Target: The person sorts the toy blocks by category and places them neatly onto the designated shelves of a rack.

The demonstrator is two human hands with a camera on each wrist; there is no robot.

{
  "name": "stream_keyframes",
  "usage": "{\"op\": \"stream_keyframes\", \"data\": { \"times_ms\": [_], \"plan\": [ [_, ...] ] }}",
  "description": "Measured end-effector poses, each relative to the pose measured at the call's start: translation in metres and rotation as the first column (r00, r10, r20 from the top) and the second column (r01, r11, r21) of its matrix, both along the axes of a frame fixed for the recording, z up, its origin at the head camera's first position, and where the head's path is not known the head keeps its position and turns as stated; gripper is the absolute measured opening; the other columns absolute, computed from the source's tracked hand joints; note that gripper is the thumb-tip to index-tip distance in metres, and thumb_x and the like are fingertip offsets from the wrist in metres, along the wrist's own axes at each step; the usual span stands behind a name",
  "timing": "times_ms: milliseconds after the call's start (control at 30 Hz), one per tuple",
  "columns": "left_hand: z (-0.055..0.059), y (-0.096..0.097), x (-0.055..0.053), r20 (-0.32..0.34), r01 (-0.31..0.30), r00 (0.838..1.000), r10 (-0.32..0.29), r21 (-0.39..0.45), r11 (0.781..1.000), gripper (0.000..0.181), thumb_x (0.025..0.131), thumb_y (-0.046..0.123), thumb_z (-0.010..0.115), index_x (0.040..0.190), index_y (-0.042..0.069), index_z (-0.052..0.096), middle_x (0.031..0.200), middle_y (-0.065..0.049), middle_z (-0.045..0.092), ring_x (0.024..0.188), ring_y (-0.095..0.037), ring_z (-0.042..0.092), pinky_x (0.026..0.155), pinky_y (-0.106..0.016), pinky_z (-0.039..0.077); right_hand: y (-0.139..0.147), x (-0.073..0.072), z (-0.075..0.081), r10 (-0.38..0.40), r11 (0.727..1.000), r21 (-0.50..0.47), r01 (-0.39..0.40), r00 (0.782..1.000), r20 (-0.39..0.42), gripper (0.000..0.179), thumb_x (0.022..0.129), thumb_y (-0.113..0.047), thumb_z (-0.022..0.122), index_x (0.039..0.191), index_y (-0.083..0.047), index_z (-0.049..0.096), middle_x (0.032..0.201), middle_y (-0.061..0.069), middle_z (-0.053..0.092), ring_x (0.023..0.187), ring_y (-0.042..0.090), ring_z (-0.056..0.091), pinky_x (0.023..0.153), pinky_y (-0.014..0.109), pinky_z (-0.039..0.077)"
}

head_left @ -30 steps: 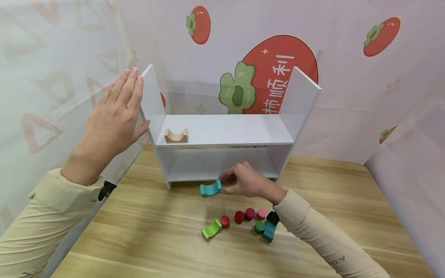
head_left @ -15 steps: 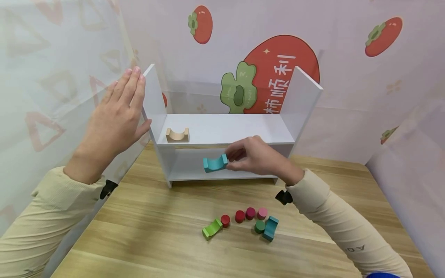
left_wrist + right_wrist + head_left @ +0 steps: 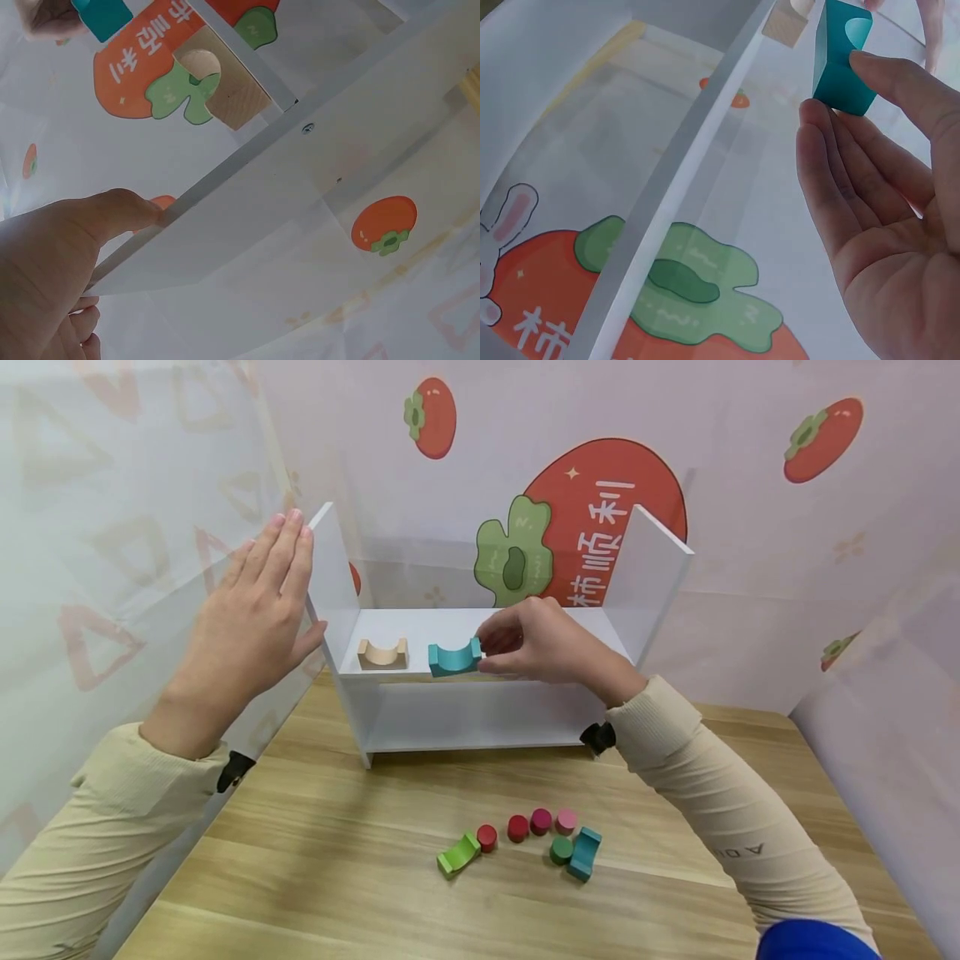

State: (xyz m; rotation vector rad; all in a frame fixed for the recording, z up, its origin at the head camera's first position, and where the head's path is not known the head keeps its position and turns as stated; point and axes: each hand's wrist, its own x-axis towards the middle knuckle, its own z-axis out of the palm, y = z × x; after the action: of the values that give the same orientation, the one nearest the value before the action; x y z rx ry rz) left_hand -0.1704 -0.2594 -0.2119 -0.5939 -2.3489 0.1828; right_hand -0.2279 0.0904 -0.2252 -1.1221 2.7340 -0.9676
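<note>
A turquoise block with a curved hollow (image 3: 454, 662) is pinched at its right end between the thumb and fingers of my right hand (image 3: 543, 642). The head view has it overlapping the front edge of the upper board of a white two-tier shelf (image 3: 480, 717), hollow facing up. To its left, a plain wooden block (image 3: 383, 661) of the same shape stands on that board. My left hand (image 3: 243, 618) rests flat along the shelf's left side panel, fingers straight and thumb at the panel's front edge. The left wrist view shows the thumb (image 3: 124, 210) touching that edge.
On the wooden tabletop (image 3: 300, 877) before the shelf lie a lime green hollowed block (image 3: 458, 856), a dark teal one (image 3: 584, 853), a green cylinder (image 3: 561, 850) and several red and pink cylinders (image 3: 541, 821). A patterned cloth (image 3: 750, 568) hangs behind.
My right hand has raised the turquoise block from in front of the lower shelf up to the upper board's front edge. The left hand has stayed at the side panel.
</note>
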Motion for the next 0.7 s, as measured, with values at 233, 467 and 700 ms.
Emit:
{"op": "stream_keyframes", "data": {
  "times_ms": [233, 467, 700],
  "plan": [
    [-0.003, -0.002, 0.001, 0.011, -0.007, 1.000, 0.007, 0.010, 1.000, 0.105, 0.085, 0.014, 0.082, 0.164, -0.010, 0.018, 0.175, -0.026, 0.018, 0.163, -0.042, 0.021, 0.131, -0.059, 0.027, -0.013, -0.021, -0.002, -0.030, 0.999, -0.020, 0.031, 0.998, 0.049, 0.025, 0.087, -0.020, 0.088, 0.110, -0.011, 0.082, 0.100, 0.004, 0.082, 0.091, 0.013, 0.079, 0.087, 0.031, 0.065],
    [-0.005, -0.002, 0.001, 0.007, -0.002, 1.000, 0.002, -0.006, 1.000, 0.105, 0.086, 0.016, 0.082, 0.164, -0.010, 0.017, 0.175, -0.026, 0.018, 0.163, -0.042, 0.020, 0.133, -0.054, 0.024, -0.016, -0.032, -0.011, -0.075, 0.997, 0.008, 0.074, 0.992, 0.099, 0.027, 0.088, -0.020, 0.087, 0.112, -0.009, 0.082, 0.102, 0.005, 0.082, 0.094, 0.015, 0.079, 0.089, 0.032, 0.065],
    [-0.003, -0.002, -0.001, -0.005, 0.008, 1.000, -0.008, -0.001, 1.000, 0.106, 0.085, 0.015, 0.082, 0.164, -0.009, 0.017, 0.175, -0.026, 0.019, 0.163, -0.041, 0.021, 0.132, -0.055, 0.026, -0.015, -0.037, -0.017, -0.089, 0.996, 0.033, 0.085, 0.990, 0.110, 0.026, 0.088, -0.021, 0.087, 0.112, -0.011, 0.082, 0.102, 0.004, 0.082, 0.095, 0.014, 0.079, 0.090, 0.033, 0.065]
  ]
}}
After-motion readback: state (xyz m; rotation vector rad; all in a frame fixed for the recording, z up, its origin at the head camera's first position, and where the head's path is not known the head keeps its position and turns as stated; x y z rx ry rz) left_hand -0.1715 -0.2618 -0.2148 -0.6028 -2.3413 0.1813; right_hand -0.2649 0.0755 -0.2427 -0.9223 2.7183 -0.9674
